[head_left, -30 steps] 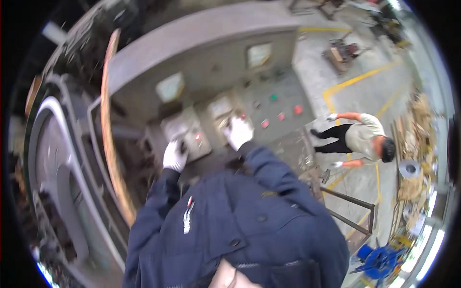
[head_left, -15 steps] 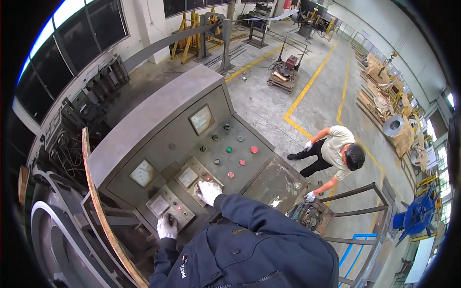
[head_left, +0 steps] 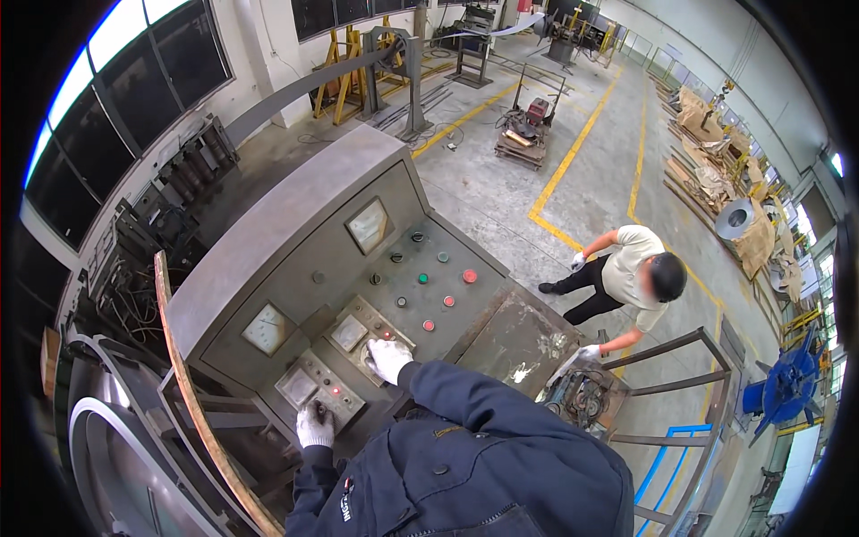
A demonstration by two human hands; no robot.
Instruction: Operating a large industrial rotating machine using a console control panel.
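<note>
My left hand (head_left: 316, 425), in a white knit glove, is at the lower edge of the left small control box (head_left: 298, 387). Its fingers are bent around a dark knob (head_left: 322, 410). Farther right, my gloved right hand (head_left: 388, 361) rests on the second small control box (head_left: 349, 333). Its curled fingers seem to grip a knob there, mostly covered by the glove. Each box carries a pale meter and a lit red lamp. Both sit on a large grey control console (head_left: 295, 210) with two larger gauges, dark selector switches, and green and red buttons (head_left: 470, 276).
At the right a person (head_left: 635, 268) in a light shirt leans over, a gloved hand near greasy machinery (head_left: 577, 398). Metal railing (head_left: 671, 387) stands beside it. A large wheel (head_left: 103, 447) and a wooden-edged guard (head_left: 192, 403) are on my left. A wheeled cart (head_left: 523, 134) stands beyond.
The whole view has shifted slightly. The other person has turned a little, and their hand near the machinery has moved. My hands stay at the same controls.
</note>
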